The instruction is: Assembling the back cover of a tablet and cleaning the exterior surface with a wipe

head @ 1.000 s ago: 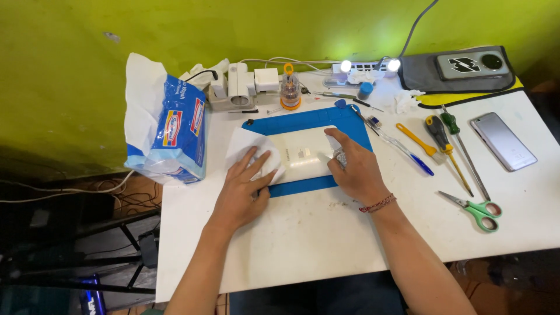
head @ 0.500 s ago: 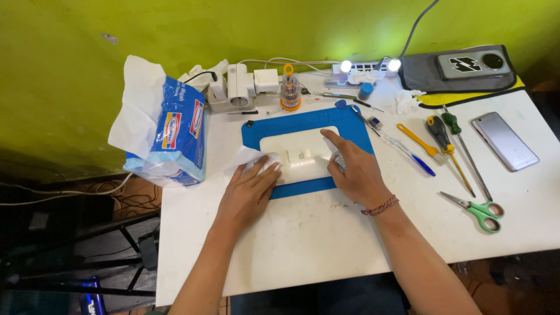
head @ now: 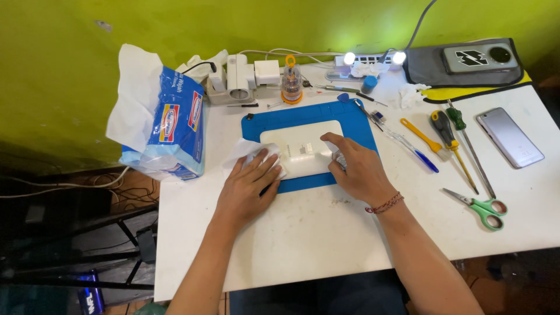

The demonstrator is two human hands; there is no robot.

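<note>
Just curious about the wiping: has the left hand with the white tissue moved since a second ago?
Yes. The left hand slid toward the person, off the white device to the blue mat's near-left corner.

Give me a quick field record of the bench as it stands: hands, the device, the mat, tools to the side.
left hand: flat on a white tissue at the device's left edge
right hand: resting on the device's right edge
device: white tablet lying flat on the blue work mat
tools right of mat: screwdrivers, green-handled scissors, blue pen
far right: silver phone
left of mat: blue tissue pack
surface: white table
</note>
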